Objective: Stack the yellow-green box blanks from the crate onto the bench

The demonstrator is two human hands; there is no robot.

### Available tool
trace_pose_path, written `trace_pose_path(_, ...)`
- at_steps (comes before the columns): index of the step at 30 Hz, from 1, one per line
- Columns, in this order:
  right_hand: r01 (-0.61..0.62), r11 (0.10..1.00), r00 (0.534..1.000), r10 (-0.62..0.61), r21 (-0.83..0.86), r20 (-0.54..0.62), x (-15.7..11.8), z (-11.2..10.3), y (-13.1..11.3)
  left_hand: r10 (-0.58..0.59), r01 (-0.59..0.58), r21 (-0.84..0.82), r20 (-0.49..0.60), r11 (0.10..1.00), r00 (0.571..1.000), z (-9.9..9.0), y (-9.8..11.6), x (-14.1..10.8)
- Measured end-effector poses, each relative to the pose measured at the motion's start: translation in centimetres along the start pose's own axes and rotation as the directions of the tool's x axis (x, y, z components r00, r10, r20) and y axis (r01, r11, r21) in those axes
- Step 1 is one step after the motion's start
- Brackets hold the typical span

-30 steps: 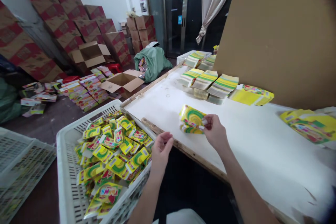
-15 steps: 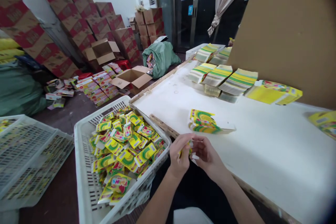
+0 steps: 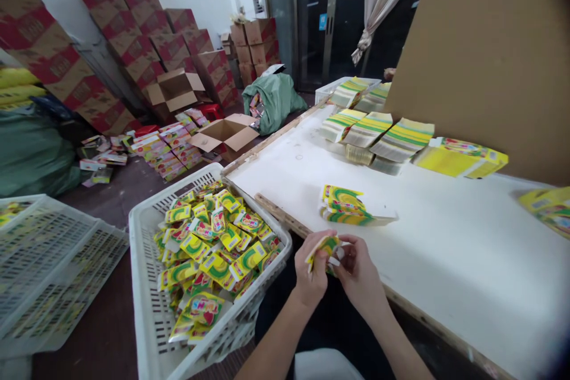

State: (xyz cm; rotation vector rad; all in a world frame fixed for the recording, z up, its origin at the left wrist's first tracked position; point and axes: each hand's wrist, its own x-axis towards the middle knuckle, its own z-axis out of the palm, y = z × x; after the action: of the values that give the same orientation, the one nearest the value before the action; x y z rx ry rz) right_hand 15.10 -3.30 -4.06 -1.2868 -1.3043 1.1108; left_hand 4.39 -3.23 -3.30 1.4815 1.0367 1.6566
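My left hand [image 3: 310, 279] is wrapped round a small yellow-and-green carton [image 3: 328, 246], just off the table's near edge. At the carton's white end flaps, the fingers of my right hand [image 3: 360, 276] pinch close; part of the carton is hidden by them. Just beyond my hands, a short row of folded yellow-and-green cartons [image 3: 342, 205] lies on the white table [image 3: 276, 172]. To the left of my hands stands a white plastic crate [image 3: 145, 309] heaped with small cartons [image 3: 218, 267] of the same print.
Rows of stacked flat cartons [image 3: 403, 136] and a yellow box [image 3: 463, 158] sit at the table's back, before a large brown board [image 3: 481, 59]. Another crate [image 3: 57, 273] is at far left. Open cardboard boxes [image 3: 229, 133] and green sacks [image 3: 276, 101] stand on the floor.
The carton has turned in my left hand, so more of its printed face shows. Both hands have shifted slightly right, and my right fingers have closed in at its end.
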Motion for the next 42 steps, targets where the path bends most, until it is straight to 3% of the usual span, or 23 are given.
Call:
trace_pose_path(3, -0.033, 0.999, 0.999, 0.034, -0.033, 0.024, 0.0, -0.1, -0.1, -0.191, 0.18, -0.153, -0.059, 0.972, 0.98, 0.3, -0.7, -0.3)
trace_pose_path(7, -0.117, 0.978, 0.985, 0.093, 0.174, 0.144, 0.1, -0.3, -0.6, -0.381, 0.312, -0.375, -0.124, 0.873, 0.916, 0.6, -1.4, -0.3)
trace_pose_path(10, -0.174, 0.931, 0.969, 0.106, 0.319, 0.221, 0.2, -0.5, -0.9, -0.458, 0.335, -0.495, -0.149, 0.802, 0.876, 0.8, -1.4, 0.0)
trace_pose_path(13, -0.212, 0.91, 0.949, 0.104, 0.356, 0.299, 0.1, -0.5, -1.0, -0.544, 0.365, -0.622, -0.118, 0.692, 0.831, 0.9, -1.2, 0.8)
trace_pose_path(17, -0.235, 0.902, 0.923, 0.09, 0.362, 0.374, -0.5, 0.1, -1.2, -0.587, 0.278, -0.776, -0.143, 0.566, 0.797, 1.0, -1.0, 2.0)
trace_pose_path(20, -0.211, 0.913, 0.924, 0.07, 0.349, 0.376, -0.9, 0.7, -1.6, -0.59, 0.217, -0.809, -0.187, 0.546, 0.786, 1.0, -0.9, 2.3)
trace_pose_path(24, -0.156, 0.962, 0.944, 0.079, 0.223, 0.321, -0.8, 1.1, -0.9, -0.627, 0.286, -0.727, -0.248, 0.624, 0.739, 1.4, -0.9, 1.7)
trace_pose_path(30, -0.017, 1.0, 0.969, 0.012, 0.021, 0.247, -0.5, 0.8, 0.0, -0.648, 0.374, -0.678, -0.201, 0.633, 0.734, 1.5, -1.4, 0.7)
trace_pose_path(35, 0.093, 0.985, 0.981, -0.066, -0.145, 0.181, -0.3, 0.2, -0.7, -0.558, 0.357, -0.532, -0.282, 0.768, 0.781, 1.0, -1.3, 0.7)
trace_pose_path(42, 0.153, 0.969, 0.986, -0.136, -0.194, 0.099, 0.5, -0.9, -1.8, -0.517, 0.322, -0.579, -0.208, 0.749, 0.83, 0.3, -1.3, 2.0)
